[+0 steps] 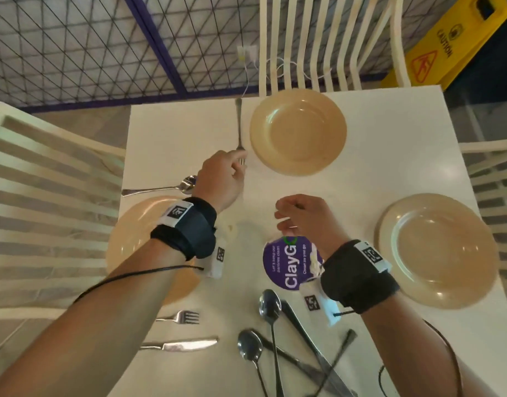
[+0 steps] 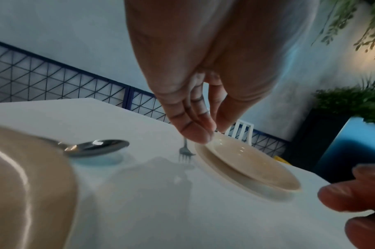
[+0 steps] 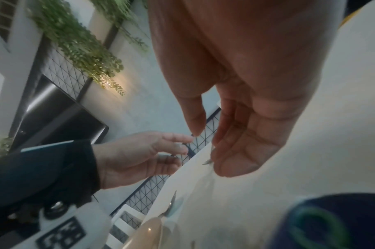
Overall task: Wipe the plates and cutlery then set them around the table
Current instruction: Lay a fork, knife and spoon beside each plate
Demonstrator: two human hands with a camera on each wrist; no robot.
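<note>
A white table [image 1: 361, 173] carries three plates, the far plate [image 1: 298, 131] with a fork [image 1: 239, 124] flat just left of it. The head view hides the left hand [image 1: 222, 179] fingers over the tines; the left wrist view shows them straight and apparently clear of the fork. The right hand [image 1: 306, 222] hangs loosely curled, empty.

White table [image 1: 361, 173] set with 3 plates and scattered cutlery

Taking the purple round sticker [image 1: 289, 263] as landmark: 1 plate [image 1: 298, 131] lies beyond it with a fork [image 1: 239, 124] just beside, 1 plate [image 1: 438, 250] right, 1 plate [image 1: 137, 239] left beside a spoon [image 1: 160, 189]; a cutlery heap [image 1: 289, 348] lies nearer, a fork [image 1: 183, 317] and knife [image 1: 183, 345] near-left.
</note>
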